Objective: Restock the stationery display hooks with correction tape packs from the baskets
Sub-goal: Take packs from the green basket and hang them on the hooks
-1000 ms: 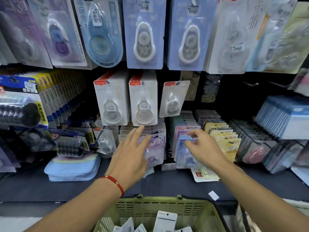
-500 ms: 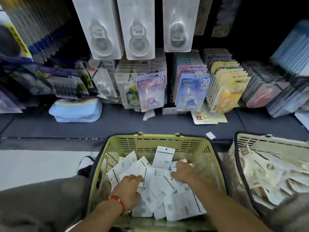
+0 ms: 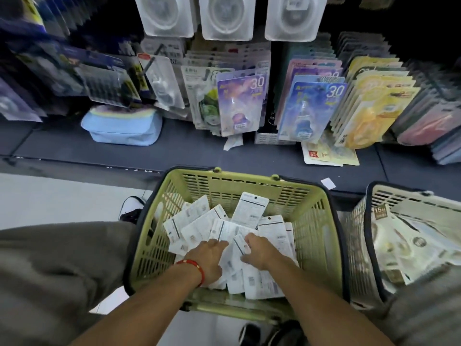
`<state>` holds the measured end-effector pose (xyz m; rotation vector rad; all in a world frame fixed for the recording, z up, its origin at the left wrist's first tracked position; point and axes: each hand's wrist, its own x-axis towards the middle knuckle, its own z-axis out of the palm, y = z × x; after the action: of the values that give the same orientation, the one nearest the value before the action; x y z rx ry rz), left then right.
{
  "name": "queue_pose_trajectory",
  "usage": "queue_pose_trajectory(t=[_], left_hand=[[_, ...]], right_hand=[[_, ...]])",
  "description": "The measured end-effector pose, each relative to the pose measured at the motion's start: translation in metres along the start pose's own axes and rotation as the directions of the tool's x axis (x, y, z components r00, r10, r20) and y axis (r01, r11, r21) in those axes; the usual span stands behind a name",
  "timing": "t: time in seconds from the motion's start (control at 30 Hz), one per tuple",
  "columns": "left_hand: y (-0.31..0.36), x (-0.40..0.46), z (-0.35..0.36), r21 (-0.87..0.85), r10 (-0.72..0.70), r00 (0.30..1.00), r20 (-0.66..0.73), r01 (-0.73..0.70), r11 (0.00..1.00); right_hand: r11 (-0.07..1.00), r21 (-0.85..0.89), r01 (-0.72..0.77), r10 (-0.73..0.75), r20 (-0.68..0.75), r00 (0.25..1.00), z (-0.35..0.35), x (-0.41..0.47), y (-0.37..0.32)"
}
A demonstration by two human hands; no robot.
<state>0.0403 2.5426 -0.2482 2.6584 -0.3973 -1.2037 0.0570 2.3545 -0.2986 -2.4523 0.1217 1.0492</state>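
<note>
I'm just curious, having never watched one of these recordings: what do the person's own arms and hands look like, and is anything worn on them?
Both forearms are bare, with no sleeves or gloves in view. The left hand has a thin red cord bracelet with a small gold bead at the wrist. The right hand wears nothing visible.

Green basket (image 3: 252, 186), centre of frame: slotted matt plastic with a dark rim. Packs (image 3: 252, 211) inside it: white printed card backs. Hanging packs (image 3: 225, 18), top of frame: clear glossy plastic blisters. Pouch (image 3: 122, 128), left: pale blue cloth. Shelf (image 3: 62, 151): dark, matt, smooth. Bracelet (image 3: 193, 264), lower centre: red cord.
</note>
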Motion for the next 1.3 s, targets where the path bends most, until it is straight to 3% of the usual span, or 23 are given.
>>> queue_pose_trajectory(t=[0.07, 0.13, 0.17, 0.23, 0.33, 0.4, 0.43, 0.47, 0.5, 0.53, 0.57, 0.6, 0.63, 0.77, 0.87, 1.0, 1.17, 1.23, 1.3], left_hand=[[-0.002, -0.002, -0.001, -0.003, 0.006, 1.0, 0.002, -0.006, 1.0], [-0.004, -0.005, -0.004, -0.02, 0.012, 1.0, -0.021, -0.012, 1.0], [-0.004, -0.006, -0.006, -0.029, 0.009, 1.0, -0.03, -0.01, 1.0], [0.0, -0.011, -0.007, -0.051, 0.006, 0.999, -0.036, -0.008, 0.999], [0.009, -0.013, -0.012, -0.069, 0.053, 0.98, -0.19, -0.067, 0.995], [0.013, -0.009, -0.018, -0.166, 0.075, 0.943, -0.325, -0.135, 0.977], [0.015, -0.008, -0.021, -0.262, 0.066, 0.934, -0.35, -0.166, 0.951], [0.016, -0.007, -0.023, -0.368, 0.043, 0.934, -0.353, -0.181, 0.912], [0.017, -0.007, -0.024, -0.466, 0.011, 0.936, -0.352, -0.186, 0.865], [0.016, -0.008, -0.025, -0.549, -0.021, 0.936, -0.351, -0.187, 0.814], [0.014, -0.009, -0.025, -0.611, -0.046, 0.937, -0.345, -0.187, 0.769], [0.012, -0.009, -0.025, -0.653, -0.063, 0.939, -0.338, -0.185, 0.735], [0.01, -0.01, -0.026, -0.681, -0.077, 0.939, -0.334, -0.184, 0.709], [0.005, -0.012, -0.028, -0.799, -0.113, 0.945, -0.306, -0.19, 0.57], [0.001, -0.015, -0.031, -0.801, -0.15, 0.936, -0.317, -0.179, 0.571], [0.003, -0.018, -0.041, -0.78, -0.171, 0.925, -0.338, -0.174, 0.601], [0.018, -0.029, -0.041, -0.913, -0.004, 0.989, -0.145, -0.132, 0.387], [0.017, -0.03, -0.034, -0.909, 0.019, 0.99, -0.14, -0.136, 0.393], [0.01, -0.027, -0.03, -0.922, -0.049, 0.989, -0.142, -0.114, 0.369]], right_hand=[[0.999, -0.009, 0.044, -0.045, -0.054, 0.998, 0.012, -0.005, -0.002], [0.983, 0.169, 0.068, -0.049, -0.112, 0.992, 0.009, -0.008, -0.007], [0.93, 0.362, 0.059, -0.025, -0.098, 0.995, 0.002, -0.01, -0.011], [0.704, 0.709, 0.031, -0.043, 0.0, 0.999, -0.018, -0.015, -0.019], [0.447, 0.893, 0.049, -0.14, 0.016, 0.99, -0.05, -0.027, -0.022], [0.38, 0.924, 0.052, -0.162, 0.011, 0.987, -0.06, -0.032, -0.012], [0.462, 0.885, 0.062, -0.134, 0.0, 0.991, -0.06, -0.034, -0.004], [0.661, 0.747, 0.076, -0.087, -0.024, 0.996, -0.058, -0.035, 0.006], [0.895, 0.44, 0.075, -0.061, -0.046, 0.997, -0.054, -0.037, 0.019], [0.998, 0.034, 0.051, -0.05, -0.015, 0.999, -0.046, -0.036, 0.033], [0.955, -0.292, 0.054, -0.039, 0.057, 0.998, -0.036, -0.037, 0.046], [0.889, -0.454, 0.068, -0.013, 0.124, 0.992, -0.026, -0.039, 0.056], [0.859, -0.506, 0.08, 0.003, 0.161, 0.987, -0.019, -0.044, 0.063], [0.823, -0.547, 0.153, -0.082, 0.152, 0.985, -0.003, -0.054, 0.067], [0.923, -0.344, 0.172, -0.164, 0.054, 0.985, -0.02, -0.058, 0.047], [0.961, -0.072, 0.267, -0.275, -0.139, 0.951, -0.075, -0.064, 0.018], [0.917, 0.179, 0.356, -0.294, -0.297, 0.908, -0.096, -0.06, -0.012], [0.889, 0.255, 0.38, -0.252, -0.422, 0.871, -0.081, -0.052, -0.017], [0.859, 0.326, 0.395, -0.16, -0.561, 0.812, -0.064, -0.042, -0.012]])
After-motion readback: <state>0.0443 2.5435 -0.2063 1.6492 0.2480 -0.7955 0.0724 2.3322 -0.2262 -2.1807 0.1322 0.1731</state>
